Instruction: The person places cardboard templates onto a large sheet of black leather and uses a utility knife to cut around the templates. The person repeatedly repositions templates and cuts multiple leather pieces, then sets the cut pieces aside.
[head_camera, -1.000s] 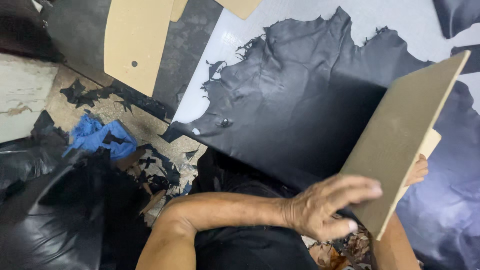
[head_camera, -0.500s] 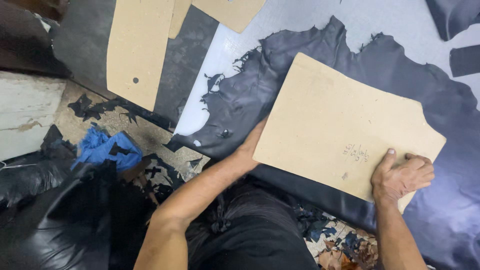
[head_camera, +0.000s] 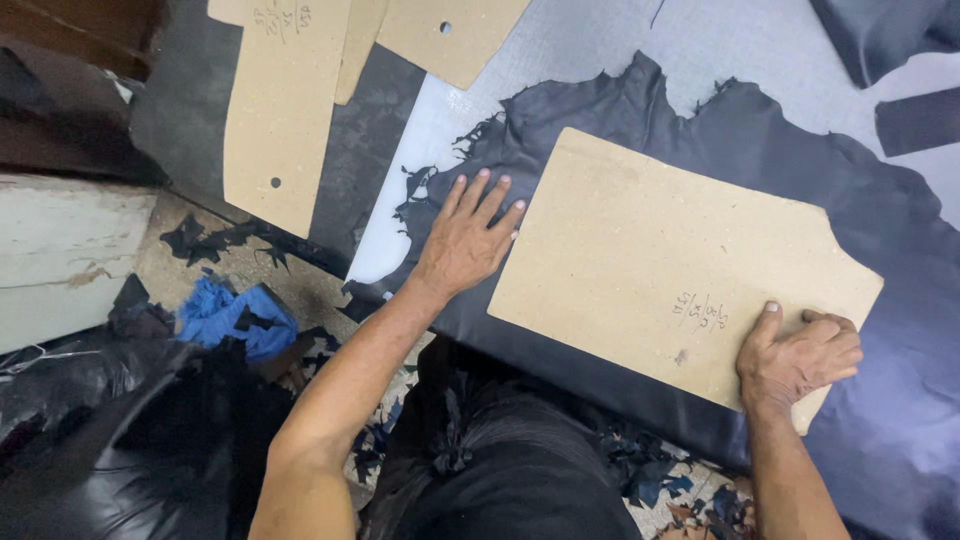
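A large tan cardboard pattern (head_camera: 660, 260) lies flat on a black leather hide (head_camera: 760, 150) spread over a pale table top (head_camera: 600, 50). My left hand (head_camera: 465, 240) rests flat on the hide, fingers spread, touching the pattern's left edge. My right hand (head_camera: 800, 355) presses on the pattern's lower right corner, fingers curled and thumb stretched out on the card.
More tan patterns lie at the top: a long one with a hole (head_camera: 275, 110) and another (head_camera: 450, 30). Dark leather pieces (head_camera: 915, 120) sit at the top right. Blue cloth (head_camera: 225, 315), black scraps and black bags (head_camera: 90, 440) cover the floor on the left.
The pattern was held tilted up a second ago and now lies flat on the hide. My left hand has come out from under it onto the hide beside its left edge.
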